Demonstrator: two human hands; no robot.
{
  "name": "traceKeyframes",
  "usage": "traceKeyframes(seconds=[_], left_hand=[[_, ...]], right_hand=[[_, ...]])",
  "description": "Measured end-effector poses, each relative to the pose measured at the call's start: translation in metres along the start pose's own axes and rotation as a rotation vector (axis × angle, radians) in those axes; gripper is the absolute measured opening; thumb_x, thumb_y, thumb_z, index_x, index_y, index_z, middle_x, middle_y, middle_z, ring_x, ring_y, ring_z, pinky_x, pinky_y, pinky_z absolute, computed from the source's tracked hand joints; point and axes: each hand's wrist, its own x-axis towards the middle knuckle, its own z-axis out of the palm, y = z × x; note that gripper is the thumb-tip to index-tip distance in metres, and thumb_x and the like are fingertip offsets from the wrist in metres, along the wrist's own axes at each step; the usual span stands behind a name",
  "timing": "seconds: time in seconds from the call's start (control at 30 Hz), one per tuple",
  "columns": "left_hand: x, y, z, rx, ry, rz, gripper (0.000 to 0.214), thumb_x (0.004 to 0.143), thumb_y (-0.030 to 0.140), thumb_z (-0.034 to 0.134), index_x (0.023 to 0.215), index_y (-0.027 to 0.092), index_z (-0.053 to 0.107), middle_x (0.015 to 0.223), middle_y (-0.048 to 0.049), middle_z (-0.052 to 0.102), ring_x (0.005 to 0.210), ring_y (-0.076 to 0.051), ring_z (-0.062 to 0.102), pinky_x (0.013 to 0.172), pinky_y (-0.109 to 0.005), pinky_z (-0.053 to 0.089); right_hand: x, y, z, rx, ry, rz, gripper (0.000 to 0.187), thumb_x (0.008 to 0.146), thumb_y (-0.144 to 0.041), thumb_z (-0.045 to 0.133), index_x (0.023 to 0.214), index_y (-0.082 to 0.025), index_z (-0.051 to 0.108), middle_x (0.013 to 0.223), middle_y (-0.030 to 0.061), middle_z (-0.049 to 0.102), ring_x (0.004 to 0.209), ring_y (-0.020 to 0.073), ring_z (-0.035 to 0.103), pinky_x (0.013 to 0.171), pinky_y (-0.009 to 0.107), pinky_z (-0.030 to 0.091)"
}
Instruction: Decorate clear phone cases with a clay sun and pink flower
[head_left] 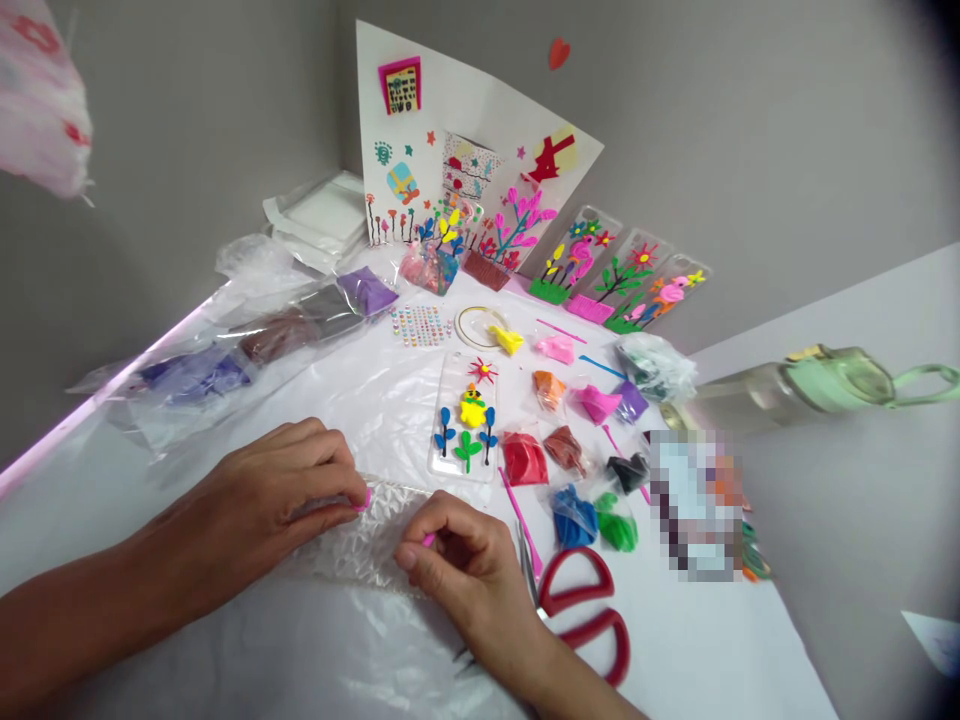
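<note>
My left hand (277,505) rests on a sheet of clear crinkled plastic (367,545) on the white table, its fingertips pinched on a small pink bit of clay at the sheet's top edge. My right hand (461,565) lies curled beside it, fingers closed on another small pink piece. Just beyond the hands lies a clear phone case (466,425) decorated with a yellow clay figure, blue flowers, a green plant and a red sun.
Red-handled scissors (589,610) and a pink modelling stick (520,520) lie right of my right hand. Several small bags of coloured clay (570,450) sit nearby. Larger clay bags (285,330) lie at the left. Decorated cases (622,275) and a card (457,150) lean against the wall. A green bottle (810,385) lies at right.
</note>
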Motion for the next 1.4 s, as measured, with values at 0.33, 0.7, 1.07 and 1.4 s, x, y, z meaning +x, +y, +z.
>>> traceKeyframes(seconds=[0.33,0.7,1.07,1.4], left_hand=[[0.000,-0.001,0.004,0.022,0.005,0.003,0.015,0.106,0.032,0.057,0.095,0.029,0.067,0.094,0.0042,0.064,0.091,-0.018,0.057,0.080,-0.030,0.040],[0.002,-0.005,-0.002,0.056,0.041,0.015,0.019,0.107,0.033,0.053,0.097,0.030,0.068,0.095,0.0039,0.066,0.091,-0.018,0.058,0.082,-0.030,0.040],[-0.004,-0.019,-0.011,0.122,0.091,0.017,0.013,0.106,0.032,0.055,0.103,0.031,0.068,0.097,0.0060,0.068,0.093,-0.016,0.060,0.085,-0.028,0.041],[-0.008,-0.015,-0.015,-0.046,0.007,-0.087,0.016,0.104,0.038,0.055,0.096,0.031,0.068,0.096,0.0049,0.068,0.089,-0.015,0.063,0.079,-0.024,0.048]], right_hand=[[0.000,0.002,-0.001,0.011,-0.006,-0.003,0.025,0.084,-0.037,0.083,0.075,-0.019,0.068,0.070,-0.0038,0.055,0.064,0.0100,0.044,0.060,0.025,0.033],[-0.001,0.001,-0.003,-0.009,-0.070,-0.044,0.032,0.099,-0.042,0.065,0.079,-0.018,0.066,0.073,-0.0001,0.058,0.065,0.0112,0.052,0.061,0.024,0.040],[0.000,0.004,0.002,0.144,-0.022,0.056,0.025,0.079,-0.033,0.089,0.090,-0.018,0.072,0.072,-0.0038,0.060,0.062,0.0069,0.047,0.058,0.019,0.037],[0.000,0.006,0.002,0.160,-0.002,0.101,0.035,0.080,-0.048,0.087,0.089,-0.018,0.074,0.068,-0.0011,0.066,0.061,0.0099,0.057,0.059,0.021,0.046]])
